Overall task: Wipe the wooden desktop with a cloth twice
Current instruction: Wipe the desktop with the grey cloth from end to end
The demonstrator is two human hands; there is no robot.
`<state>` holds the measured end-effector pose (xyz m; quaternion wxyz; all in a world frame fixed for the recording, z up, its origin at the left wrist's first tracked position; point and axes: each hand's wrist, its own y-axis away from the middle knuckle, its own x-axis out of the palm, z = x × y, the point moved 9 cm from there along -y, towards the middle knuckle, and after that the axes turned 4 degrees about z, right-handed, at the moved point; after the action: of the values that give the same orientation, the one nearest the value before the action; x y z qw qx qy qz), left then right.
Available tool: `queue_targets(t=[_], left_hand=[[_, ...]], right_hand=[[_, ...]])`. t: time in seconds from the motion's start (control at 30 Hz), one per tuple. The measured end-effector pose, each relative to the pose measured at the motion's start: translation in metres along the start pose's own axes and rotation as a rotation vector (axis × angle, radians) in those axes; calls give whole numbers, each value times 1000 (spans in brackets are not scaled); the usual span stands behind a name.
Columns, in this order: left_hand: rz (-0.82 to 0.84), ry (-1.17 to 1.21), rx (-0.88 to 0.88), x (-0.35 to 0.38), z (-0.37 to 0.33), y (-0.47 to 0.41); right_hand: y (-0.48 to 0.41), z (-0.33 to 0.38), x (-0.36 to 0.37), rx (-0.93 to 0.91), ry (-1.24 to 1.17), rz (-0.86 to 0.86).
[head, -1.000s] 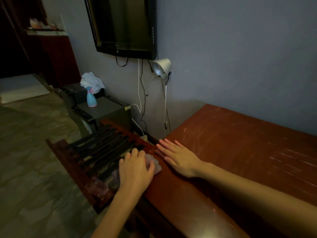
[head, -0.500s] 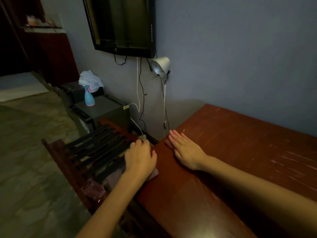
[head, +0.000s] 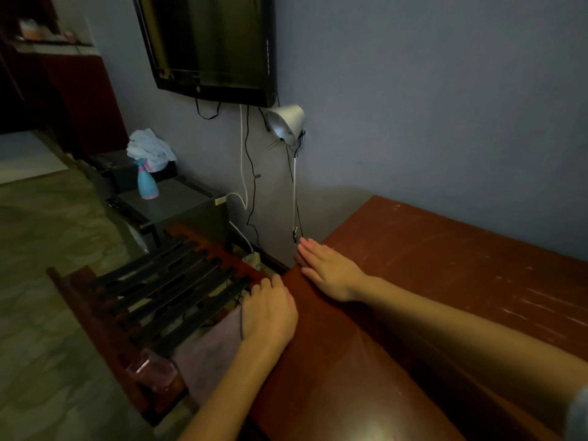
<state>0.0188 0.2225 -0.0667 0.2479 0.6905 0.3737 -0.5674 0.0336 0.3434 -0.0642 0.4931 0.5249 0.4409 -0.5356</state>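
My left hand [head: 270, 313], fingers curled over the cloth [head: 206, 354], has slid wallward along the desktop [head: 445, 281] edge; my right hand [head: 331, 268], flat, fingers together, advanced too: edge pass probably nearly finished.

Scratched wooden desktop [head: 445, 265], cloth [head: 210, 348] seemingly draping edge

The wooden desktop [head: 445, 281] offers a broad open run to the right of both hands, closed along its far side by the wall [head: 445, 106]. At the left end the right hand [head: 331, 268] lies flat near the far corner. The left hand [head: 270, 313] sits at the edge, fingers bent over the cloth [head: 210, 348] that hangs down there. Just past that edge a slatted rack [head: 165, 291] stands close and lower than the top. Between rack and wall hang cables [head: 251, 192] — and a lamp [head: 286, 125] juts from the wall above the corner.
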Motion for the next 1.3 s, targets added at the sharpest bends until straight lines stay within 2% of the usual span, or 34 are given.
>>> queue_targets(t=[0.17,0.3,0.33,0.43,0.53,0.67,0.83,0.97,1.13,1.3], left_hand=[[-115,-32,98,-10,-11,4],[-152,-12,159,-15,-16,9],[-153,-8,168,-16,-17,10],[-147,25,188,-17,-18,11],[-153,68,191,-17,-17,10],[-147,81,179,-16,-15,9],[-147,26,182,-13,-19,9],[-149,6,136,-11,-16,8],[-154,42,167,-11,-16,8],[-135,48,150,-9,-16,7]], right_hand=[[46,11,7,-17,-97,6],[54,11,-27,-86,-36,-283],[49,11,-30,-71,-37,-309],[20,14,-27,-9,-71,-287],[-8,-3,-30,130,-104,-321],[-11,-23,-31,246,-45,-301],[20,9,-25,152,61,-253],[7,30,-20,72,-13,-222],[-36,-28,-30,260,-72,-215],[-12,-68,-37,343,-43,-272]])
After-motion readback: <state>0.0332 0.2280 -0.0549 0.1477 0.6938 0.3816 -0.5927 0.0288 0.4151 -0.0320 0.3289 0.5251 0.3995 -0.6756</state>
